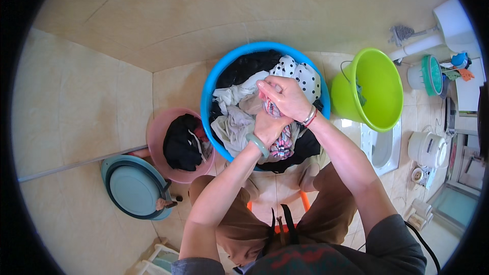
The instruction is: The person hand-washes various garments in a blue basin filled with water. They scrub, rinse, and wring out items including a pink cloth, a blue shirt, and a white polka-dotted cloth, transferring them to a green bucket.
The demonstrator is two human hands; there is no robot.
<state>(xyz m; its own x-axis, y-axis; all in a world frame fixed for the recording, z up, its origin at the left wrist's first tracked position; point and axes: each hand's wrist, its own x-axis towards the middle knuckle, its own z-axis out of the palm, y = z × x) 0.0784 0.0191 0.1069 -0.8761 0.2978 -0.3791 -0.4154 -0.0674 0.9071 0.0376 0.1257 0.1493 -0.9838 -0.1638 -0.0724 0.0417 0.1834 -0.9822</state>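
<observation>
Both my hands meet over a large blue basin [208, 79] full of laundry. My left hand [270, 128] is closed round a multicoloured striped cloth [283, 145], whose lower part hangs toward the basin's near side. Just above it, my right hand [287, 97] grips the upper part of the same cloth, fingers curled. Around them in the basin lie a white cloth with black dots [308, 79], pale grey and white garments [232, 130] and black fabric [244, 66]. My hands hide part of the striped cloth.
To the left stands a pink basin [155, 145] holding dark clothes [181, 145], beside stacked blue-grey basins [133, 191]. A lime-green bucket [379, 89] is at the right, near a white squat toilet [382, 153]. The tiled wall [178, 25] rises behind. An orange stool [304, 201] shows between my legs.
</observation>
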